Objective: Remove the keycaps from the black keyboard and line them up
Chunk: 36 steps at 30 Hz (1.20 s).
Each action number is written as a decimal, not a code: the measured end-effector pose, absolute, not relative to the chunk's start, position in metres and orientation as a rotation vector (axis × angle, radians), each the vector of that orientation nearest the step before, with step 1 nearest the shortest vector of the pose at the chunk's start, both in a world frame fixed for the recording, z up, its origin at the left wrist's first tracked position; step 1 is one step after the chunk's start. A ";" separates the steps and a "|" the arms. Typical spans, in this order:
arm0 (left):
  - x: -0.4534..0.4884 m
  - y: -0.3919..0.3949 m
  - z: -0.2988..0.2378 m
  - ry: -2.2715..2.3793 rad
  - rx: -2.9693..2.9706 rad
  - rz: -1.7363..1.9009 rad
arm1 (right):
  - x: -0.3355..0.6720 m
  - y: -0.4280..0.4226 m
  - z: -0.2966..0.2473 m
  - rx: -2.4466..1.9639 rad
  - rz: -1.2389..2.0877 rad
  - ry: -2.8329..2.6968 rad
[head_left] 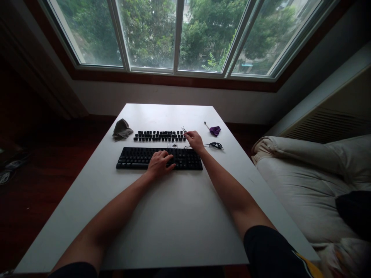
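Observation:
My left hand (159,162) rests with fingers spread on the black keyboard (133,159), to the right of its middle. Beyond the keyboard, my right hand (194,140) is closed on a thin, two-pronged wire keycap puller (183,130), its prongs pointing away from me. That hand is at the right end of some rows of loose black keycaps (159,136). Whether a keycap sits between the prongs is too small to tell. A small clear round piece (172,146) lies between the keycaps and the keyboard.
On the white table (174,220), a grey cloth (122,129) lies left of the keycaps. At the right are a purple cloth (215,131), a thin stick with a dark tip (206,124) and a bundled black cable (216,145). A pale sofa (292,185) stands beyond the right edge.

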<state>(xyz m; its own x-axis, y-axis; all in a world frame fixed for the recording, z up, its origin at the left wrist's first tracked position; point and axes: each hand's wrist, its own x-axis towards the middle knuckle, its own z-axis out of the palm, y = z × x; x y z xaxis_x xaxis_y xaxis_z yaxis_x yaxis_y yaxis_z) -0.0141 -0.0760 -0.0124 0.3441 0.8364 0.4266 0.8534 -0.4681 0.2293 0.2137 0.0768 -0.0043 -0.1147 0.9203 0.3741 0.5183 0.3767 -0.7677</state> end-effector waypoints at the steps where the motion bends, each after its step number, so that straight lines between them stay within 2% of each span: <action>1: -0.014 -0.077 -0.011 -1.596 -2.556 -0.767 | 0.212 0.071 -0.003 -1.212 0.599 -1.773; 6: -0.013 -0.078 -0.007 -1.596 -2.574 -0.764 | 0.205 0.046 0.001 -1.053 0.918 -1.748; 9: -0.014 -0.076 -0.008 -1.585 -2.582 -0.758 | 0.201 0.035 0.002 -0.999 0.988 -1.728; 23: -0.034 -0.064 -0.004 -1.566 -2.696 -0.649 | 0.196 0.025 0.003 -0.915 1.035 -1.890; 30: -0.039 -0.059 -0.007 -1.596 -2.723 -0.661 | 0.190 0.015 0.001 -0.825 0.921 -1.993; 36: -0.040 -0.058 -0.011 -1.636 -2.708 -0.719 | 0.181 0.008 -0.007 -0.913 0.897 -1.808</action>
